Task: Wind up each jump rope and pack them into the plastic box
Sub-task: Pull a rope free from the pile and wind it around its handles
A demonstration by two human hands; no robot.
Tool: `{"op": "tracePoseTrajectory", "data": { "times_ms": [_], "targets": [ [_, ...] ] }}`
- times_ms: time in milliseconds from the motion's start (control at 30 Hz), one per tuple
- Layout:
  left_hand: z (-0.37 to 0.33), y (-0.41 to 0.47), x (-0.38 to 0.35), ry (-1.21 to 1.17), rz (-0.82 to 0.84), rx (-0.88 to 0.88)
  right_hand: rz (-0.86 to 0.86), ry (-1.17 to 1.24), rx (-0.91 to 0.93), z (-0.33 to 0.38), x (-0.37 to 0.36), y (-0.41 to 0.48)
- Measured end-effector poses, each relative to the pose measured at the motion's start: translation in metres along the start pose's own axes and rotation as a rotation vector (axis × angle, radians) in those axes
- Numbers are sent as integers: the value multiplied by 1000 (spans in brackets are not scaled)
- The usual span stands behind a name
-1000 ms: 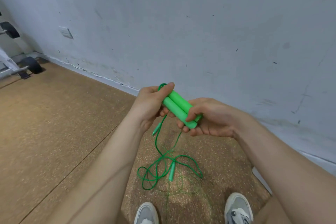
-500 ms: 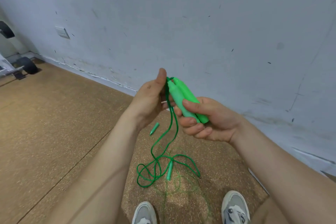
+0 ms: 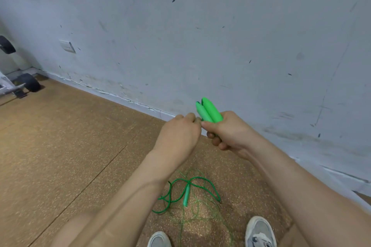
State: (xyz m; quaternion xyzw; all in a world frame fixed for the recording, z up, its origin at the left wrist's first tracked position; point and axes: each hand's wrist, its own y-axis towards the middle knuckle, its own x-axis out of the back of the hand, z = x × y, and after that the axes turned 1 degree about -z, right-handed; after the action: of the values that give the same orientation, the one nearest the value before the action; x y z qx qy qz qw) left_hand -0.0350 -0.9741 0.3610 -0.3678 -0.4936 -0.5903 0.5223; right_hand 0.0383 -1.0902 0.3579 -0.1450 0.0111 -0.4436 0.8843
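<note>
Centre frame, right hand (image 3: 230,134) fingers clamp both stiff, light handles (image 3: 209,111); left hand (image 3: 178,134) curls, contents hidden; cord (image 3: 180,190) looks limp.

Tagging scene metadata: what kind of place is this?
Likely a gym or workout room: a speckled mat floor, a wheeled exercise machine at the left edge, and jump rope handles held in the right hand.

Green handles (image 3: 209,111), green rope (image 3: 180,190) (speckled tan floor (image 3: 60,146)).
</note>
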Motion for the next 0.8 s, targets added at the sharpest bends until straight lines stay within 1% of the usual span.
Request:
{"op": "tracePoseTrajectory", "data": {
  "times_ms": [67, 100, 167, 233, 267, 333, 400, 467, 533, 667, 733, 800],
  "targets": [
    [5, 1, 3, 24, 64, -51, -14, -141, 16, -2, 1, 0],
    [7, 1, 4, 25, 65, -86, -27, -208, 25, -2, 1, 1],
    [6, -2, 6, 67, -29, -170, -64, -351, 53, -4, 0, 3],
    [2, -1, 9, 84, -57, -222, -102, -522, 100, -7, -1, 6],
    [1, 0, 5, 54, -42, -241, -114, -630, 128, -8, -2, 7],
    [1, 1, 0, -26, -78, -275, -109, -818, 180, -10, -2, 6],
    [0, 0, -2, -167, -64, -288, -35, -893, 202, -12, 0, 6],
    [1, -1, -5, -351, -43, -233, 51, -930, 209, -11, 4, 6],
    [3, -3, -4, -547, 25, -159, 114, -930, 212, -8, 9, 2],
    [7, -7, -2, -848, 68, -24, 160, -961, 285, -6, 11, -5],
    [7, -6, 1, -945, 60, 67, 161, -947, 331, -4, 12, -5],
    [6, -5, 6, -928, 19, 96, 168, -938, 377, -3, 12, -4]
  ]
}}
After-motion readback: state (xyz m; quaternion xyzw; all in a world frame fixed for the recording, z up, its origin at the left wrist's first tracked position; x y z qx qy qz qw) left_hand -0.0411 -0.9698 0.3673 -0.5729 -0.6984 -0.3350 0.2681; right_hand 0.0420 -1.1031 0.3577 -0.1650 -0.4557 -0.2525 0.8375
